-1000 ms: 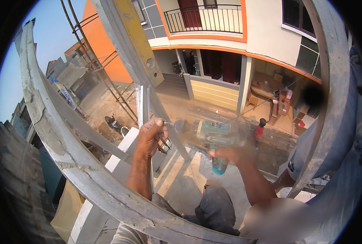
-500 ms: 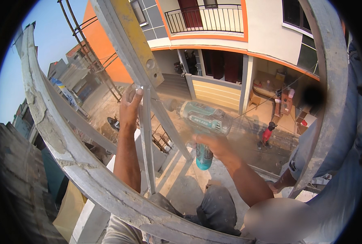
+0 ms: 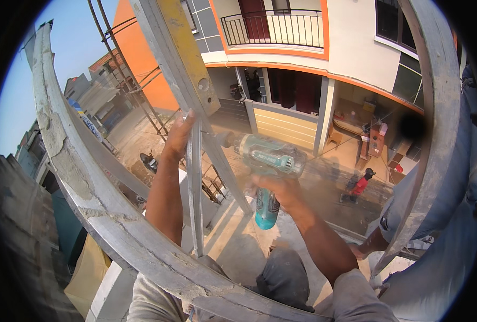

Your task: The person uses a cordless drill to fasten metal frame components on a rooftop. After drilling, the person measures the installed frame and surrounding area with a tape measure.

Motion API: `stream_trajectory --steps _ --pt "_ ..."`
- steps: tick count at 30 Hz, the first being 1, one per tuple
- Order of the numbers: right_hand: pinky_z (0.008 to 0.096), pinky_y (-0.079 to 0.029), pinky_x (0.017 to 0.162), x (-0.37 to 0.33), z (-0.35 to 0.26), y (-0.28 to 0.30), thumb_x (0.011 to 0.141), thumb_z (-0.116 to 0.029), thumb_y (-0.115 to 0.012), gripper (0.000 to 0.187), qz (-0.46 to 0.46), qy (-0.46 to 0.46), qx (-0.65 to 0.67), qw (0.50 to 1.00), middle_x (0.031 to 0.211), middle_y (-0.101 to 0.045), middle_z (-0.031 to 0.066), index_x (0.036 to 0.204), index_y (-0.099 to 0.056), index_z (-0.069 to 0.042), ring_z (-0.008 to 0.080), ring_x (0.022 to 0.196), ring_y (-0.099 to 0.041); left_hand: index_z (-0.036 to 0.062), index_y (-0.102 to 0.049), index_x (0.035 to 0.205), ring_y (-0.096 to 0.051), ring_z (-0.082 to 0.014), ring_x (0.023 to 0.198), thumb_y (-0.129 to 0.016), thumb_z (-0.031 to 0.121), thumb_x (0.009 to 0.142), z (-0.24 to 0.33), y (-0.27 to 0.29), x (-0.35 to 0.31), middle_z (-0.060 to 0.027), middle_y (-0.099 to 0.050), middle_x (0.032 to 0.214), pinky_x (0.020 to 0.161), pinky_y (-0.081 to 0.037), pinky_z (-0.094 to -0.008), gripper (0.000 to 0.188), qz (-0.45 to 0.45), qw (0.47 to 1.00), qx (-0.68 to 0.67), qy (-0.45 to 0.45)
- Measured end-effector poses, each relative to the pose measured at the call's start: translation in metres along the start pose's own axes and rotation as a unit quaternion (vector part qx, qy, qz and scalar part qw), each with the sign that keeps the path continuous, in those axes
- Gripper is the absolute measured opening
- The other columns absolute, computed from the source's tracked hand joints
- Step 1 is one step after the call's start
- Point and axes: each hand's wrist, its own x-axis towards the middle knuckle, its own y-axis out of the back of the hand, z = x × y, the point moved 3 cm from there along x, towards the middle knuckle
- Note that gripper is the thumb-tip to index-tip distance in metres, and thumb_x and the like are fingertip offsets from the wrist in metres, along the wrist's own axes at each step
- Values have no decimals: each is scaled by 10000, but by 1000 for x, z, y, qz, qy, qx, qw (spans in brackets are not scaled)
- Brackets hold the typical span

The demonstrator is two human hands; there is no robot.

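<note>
My right hand (image 3: 281,189) is wrapped round the handle of a teal, dust-coated cordless drill (image 3: 273,155). The drill's nose points left and meets a slanting grey metal post (image 3: 225,177); its tip cannot be made out. My left hand (image 3: 179,137) grips the top of a thin upright metal channel (image 3: 194,188), which stands close against the post. Along the post's upper part lies a yellow bar with round holes (image 3: 187,59), resembling a spirit level.
A grey beam with cracked plaster (image 3: 104,214) crosses in front of me. Another grey upright (image 3: 437,102) stands at right, beside a person in blue trousers (image 3: 447,177). Far below, a person in red (image 3: 360,185) is in the street, before a house with a balcony (image 3: 273,27).
The person in red has moved right along the street. My view has shifted slightly. Both hands keep their holds, and the drill stays at the post.
</note>
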Motion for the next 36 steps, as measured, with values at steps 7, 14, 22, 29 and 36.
stream_trajectory --steps 7,14,22,29,36 --pt "307 -504 625 4 -9 -9 825 -112 -665 220 35 49 -37 998 804 -657 47 1022 -641 -16 131 660 -620 -17 -483 1351 -564 -175 1057 -544 559 955 0 -6 -3 -109 -611 1170 940 -437 -319 703 83 988 100 -79" --pt "301 -491 622 3 -17 -11 807 -86 -661 228 53 73 -67 994 784 -638 40 1022 -628 -17 123 655 -612 -31 -526 1261 -568 -185 1024 -677 417 866 0 -3 -7 -106 -620 1108 913 -443 -331 616 78 986 131 -62" --pt "323 -522 648 2 -13 -4 793 -120 -712 351 48 39 -48 997 949 -658 84 1112 -631 6 178 710 -646 30 -550 1152 -573 -144 869 -767 258 763 -1 -7 -12 -45 -603 974 776 -464 -285 500 34 997 75 -8" --pt "289 -496 613 7 -12 -14 824 -80 -661 299 27 83 -63 994 826 -635 37 1111 -613 -10 115 651 -602 43 -567 1100 -583 -133 825 -754 190 769 -1 -12 -13 -24 -611 949 754 -466 -276 408 52 997 58 7" --pt "284 -492 600 7 -18 -14 822 -72 -664 306 17 99 -85 991 816 -629 36 1116 -612 -5 111 643 -594 62 -584 1104 -581 -134 826 -778 199 750 11 -18 -16 -18 -609 937 761 -471 -284 426 -11 1000 2 28"
